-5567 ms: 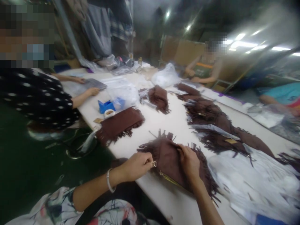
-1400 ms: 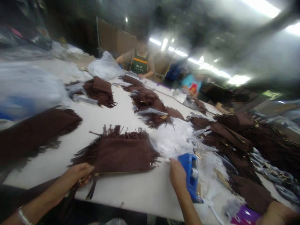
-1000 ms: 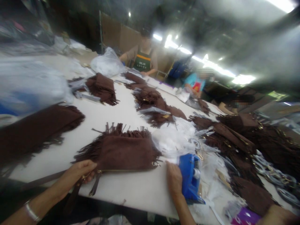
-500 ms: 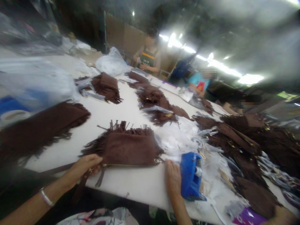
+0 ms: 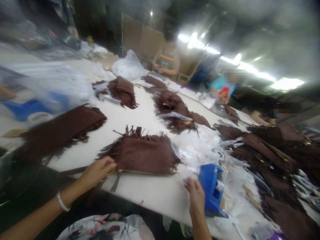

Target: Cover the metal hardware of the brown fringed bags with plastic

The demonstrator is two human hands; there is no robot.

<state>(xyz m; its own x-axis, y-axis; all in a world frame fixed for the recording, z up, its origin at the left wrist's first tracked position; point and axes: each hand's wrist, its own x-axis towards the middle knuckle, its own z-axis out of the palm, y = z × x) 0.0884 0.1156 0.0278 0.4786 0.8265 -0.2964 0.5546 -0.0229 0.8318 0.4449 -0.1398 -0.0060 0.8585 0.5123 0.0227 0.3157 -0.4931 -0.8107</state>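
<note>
White table [image 5: 150, 191] fills my view, scattered with other brown fringed pieces [image 5: 62, 130] and, right of centre, a heap of white wrappers [image 5: 200, 148]. At lower centre of the frame the fringed bag [image 5: 145, 155] lies flat, its zip edge toward me. My left hand [image 5: 98, 171] is at its lower-left corner, fingers pinched on the bag where the strap hangs off. My right hand [image 5: 196, 198] sits just right of that, against the side of the blue tape dispenser [image 5: 212, 188]. Its fingers are curled, but blur hides whether they grip anything. Co-workers [image 5: 166, 63] sit along the far edge, upper right.
</note>
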